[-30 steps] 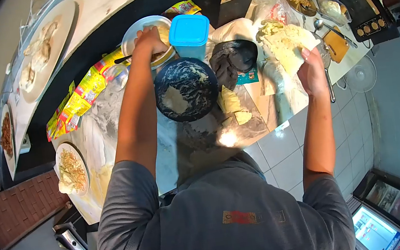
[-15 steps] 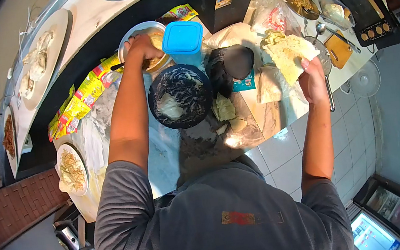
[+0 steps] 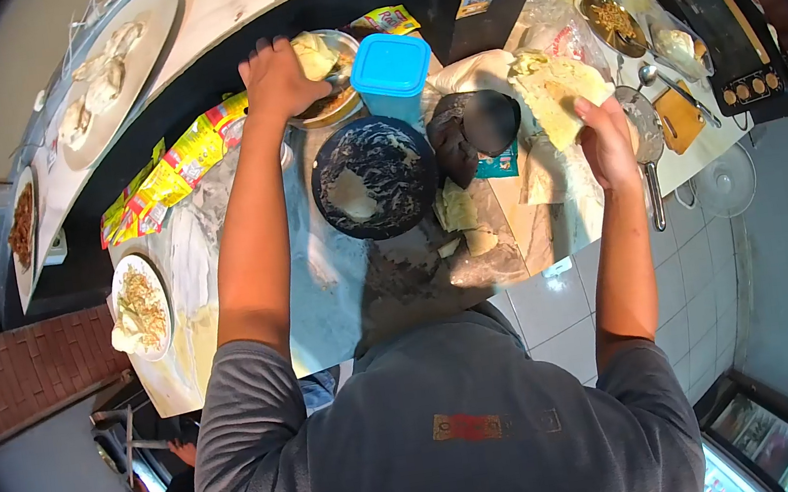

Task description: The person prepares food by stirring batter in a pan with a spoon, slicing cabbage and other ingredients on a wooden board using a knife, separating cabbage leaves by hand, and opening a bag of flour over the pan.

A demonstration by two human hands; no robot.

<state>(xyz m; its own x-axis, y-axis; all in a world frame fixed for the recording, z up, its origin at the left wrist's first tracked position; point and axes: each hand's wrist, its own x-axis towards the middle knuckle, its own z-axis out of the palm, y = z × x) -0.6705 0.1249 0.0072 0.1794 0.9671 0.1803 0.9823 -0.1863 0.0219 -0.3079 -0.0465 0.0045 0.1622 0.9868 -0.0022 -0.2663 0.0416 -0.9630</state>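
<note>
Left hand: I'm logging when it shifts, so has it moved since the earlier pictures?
Yes: against the blue lid, the left hand has moved toward the picture's left, farther from it.

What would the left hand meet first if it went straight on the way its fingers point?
Probably the dark upright panel behind the bowl. Depth is unclear, so the left hand might instead pass over it toward the marble ledge.
</note>
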